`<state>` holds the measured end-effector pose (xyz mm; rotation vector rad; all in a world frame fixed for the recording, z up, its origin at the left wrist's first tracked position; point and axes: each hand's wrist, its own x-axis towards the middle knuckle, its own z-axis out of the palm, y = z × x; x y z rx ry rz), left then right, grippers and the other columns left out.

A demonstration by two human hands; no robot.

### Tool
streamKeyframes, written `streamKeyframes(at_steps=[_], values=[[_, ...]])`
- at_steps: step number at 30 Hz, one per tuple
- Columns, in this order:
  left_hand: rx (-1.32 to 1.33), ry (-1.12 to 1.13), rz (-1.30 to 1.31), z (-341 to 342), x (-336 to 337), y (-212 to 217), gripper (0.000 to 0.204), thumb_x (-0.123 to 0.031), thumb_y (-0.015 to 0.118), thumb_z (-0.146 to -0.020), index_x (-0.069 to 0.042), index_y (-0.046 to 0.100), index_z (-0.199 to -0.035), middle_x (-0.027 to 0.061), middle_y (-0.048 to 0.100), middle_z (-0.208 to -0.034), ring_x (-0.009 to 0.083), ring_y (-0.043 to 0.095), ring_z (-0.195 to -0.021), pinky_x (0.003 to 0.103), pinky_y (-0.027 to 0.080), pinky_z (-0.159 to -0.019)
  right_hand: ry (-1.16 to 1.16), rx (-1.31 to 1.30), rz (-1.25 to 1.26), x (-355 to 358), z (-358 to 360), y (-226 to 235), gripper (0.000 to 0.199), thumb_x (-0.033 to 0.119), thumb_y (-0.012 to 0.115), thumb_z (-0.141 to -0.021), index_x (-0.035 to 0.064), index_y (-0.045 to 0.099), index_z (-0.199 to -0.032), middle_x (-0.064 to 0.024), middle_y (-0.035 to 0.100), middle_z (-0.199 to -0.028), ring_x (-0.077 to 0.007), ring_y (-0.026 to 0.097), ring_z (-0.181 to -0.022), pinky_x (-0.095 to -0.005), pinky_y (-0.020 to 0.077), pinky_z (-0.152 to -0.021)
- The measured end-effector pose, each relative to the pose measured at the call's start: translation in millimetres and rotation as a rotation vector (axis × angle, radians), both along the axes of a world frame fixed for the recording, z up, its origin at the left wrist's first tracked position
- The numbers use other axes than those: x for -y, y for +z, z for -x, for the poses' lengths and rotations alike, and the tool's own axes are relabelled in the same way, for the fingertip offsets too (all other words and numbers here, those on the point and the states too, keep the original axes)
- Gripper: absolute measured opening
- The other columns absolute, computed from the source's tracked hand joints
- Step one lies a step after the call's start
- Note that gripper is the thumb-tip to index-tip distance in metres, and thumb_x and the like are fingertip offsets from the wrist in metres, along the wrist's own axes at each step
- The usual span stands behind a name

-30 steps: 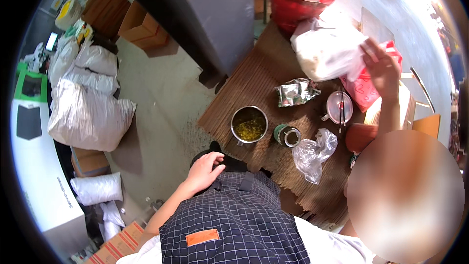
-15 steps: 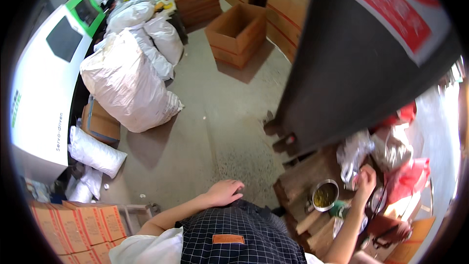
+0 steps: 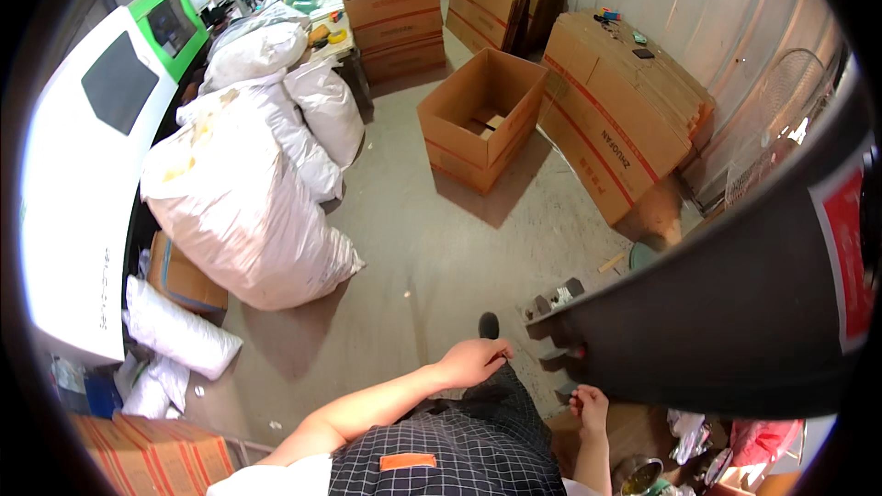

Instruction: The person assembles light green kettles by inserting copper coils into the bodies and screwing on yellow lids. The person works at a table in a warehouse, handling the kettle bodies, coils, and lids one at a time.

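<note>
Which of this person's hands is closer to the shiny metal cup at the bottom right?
The right hand: it is just up and left of the metal cup in the picture. The left hand is much farther left.

Dark white-checked apron, orange patch, white sleeve, black shoe

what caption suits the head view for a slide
Left hand by a checked apron, right hand near a dark pillar, with an open cardboard box and bulging white sack beyond.
</note>
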<state>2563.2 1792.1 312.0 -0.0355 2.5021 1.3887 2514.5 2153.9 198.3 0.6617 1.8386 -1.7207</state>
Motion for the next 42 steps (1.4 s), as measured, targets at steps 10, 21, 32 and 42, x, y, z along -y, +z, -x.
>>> streamKeyframes(at_steps=[10, 21, 32, 42], values=[[0.626, 1.399, -0.196, -130.0, 315.8, -180.1, 0.017, -0.011, 0.058, -0.091, 0.001, 0.07, -0.09, 0.0141, 0.067, -0.069, 0.0199, 0.062, -0.056, 0.036, 0.048, -0.047, 0.677, -0.279, 0.037, 445.0, 348.4, 25.8, 0.025, 0.013, 0.068, -0.088, -0.0025, 0.068, -0.107, -0.0084, 0.069, -0.086, -0.0134, 0.063, -0.075, -0.0306, 0.0516, -0.07], [0.468, 1.383, -0.266, 71.1, 618.4, -264.0, 0.022, -0.021, 0.063, -0.087, -0.002, 0.069, -0.079, 0.0106, 0.068, -0.069, 0.0251, 0.067, -0.063, 0.039, 0.052, -0.058, 0.769, -0.353, -0.216, 733.3, 557.0, -135.8, 0.024, 0.026, 0.064, -0.09, 0.0019, 0.067, -0.091, -0.0064, 0.065, -0.071, -0.0169, 0.06, -0.063, -0.0333, 0.0495, -0.057], [-0.143, 0.629, -0.191, 662.7, 1056.7, -130.1, 0.023, -0.016, 0.062, -0.093, -0.001, 0.064, -0.11, 0.0135, 0.071, -0.09, 0.024, 0.068, -0.085, 0.035, 0.053, -0.076, 0.552, 0.617, -0.592, 806.2, 617.3, -131.9, 0.023, 0.02, 0.062, -0.09, 0.0015, 0.066, -0.078, -0.0108, 0.062, -0.067, -0.0214, 0.056, -0.059, -0.0367, 0.0468, -0.055], [0.454, 0.849, 0.196, 647.4, 1270.3, -228.7, 0.028, -0.022, 0.065, -0.086, 0.005, 0.068, -0.08, 0.0159, 0.068, -0.07, 0.024, 0.067, -0.063, 0.04, 0.053, -0.06, 0.602, -0.316, 0.051, 1296.7, 1023.7, -35.4, 0.024, 0.016, 0.065, -0.095, -0.001, 0.065, -0.111, -0.0066, 0.069, -0.091, -0.0145, 0.064, -0.081, -0.0292, 0.0516, -0.073]])
